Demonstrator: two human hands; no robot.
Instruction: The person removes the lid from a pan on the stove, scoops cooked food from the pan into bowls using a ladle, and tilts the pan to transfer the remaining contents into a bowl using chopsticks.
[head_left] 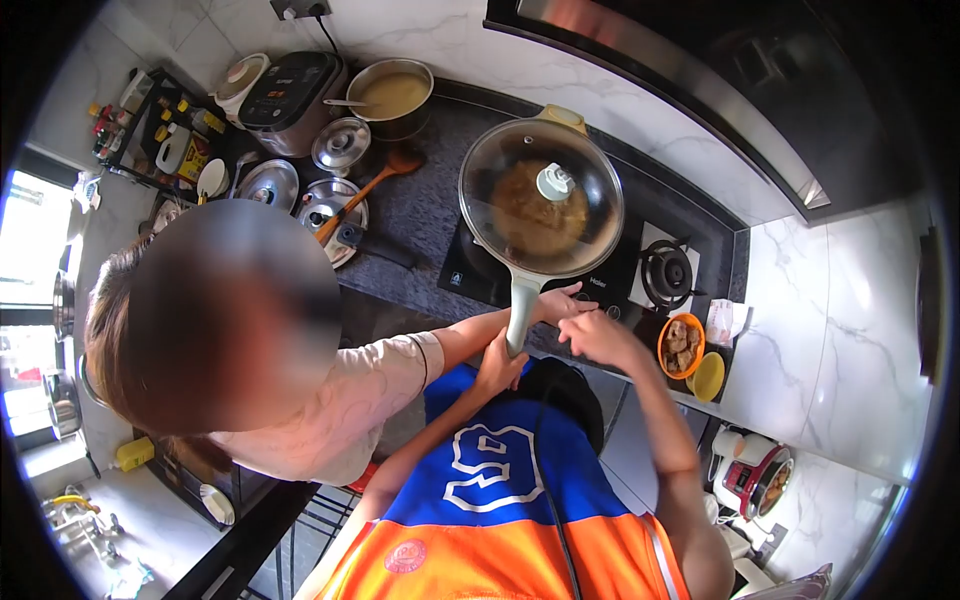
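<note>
My left hand [500, 364] is wrapped round the pale handle of a pan [518, 300] on the hob. A glass lid [500, 215] with a white knob covers the pan, and brown food and liquid show through it. My right hand [598, 337] is at the hob's front edge, fingers curled with nothing visible in them. Just beyond it a co-worker's hand [561, 302] reaches in from the left, palm up, near the hob's control knobs. It is close to the pan handle.
The co-worker [320, 410] stands close on my left. A wooden spatula [365, 200] lies across metal lids at the back left, near a pot [392, 95] and a cooker [290, 100]. To the right are a bare burner [667, 274] and an orange bowl of meat pieces [681, 346].
</note>
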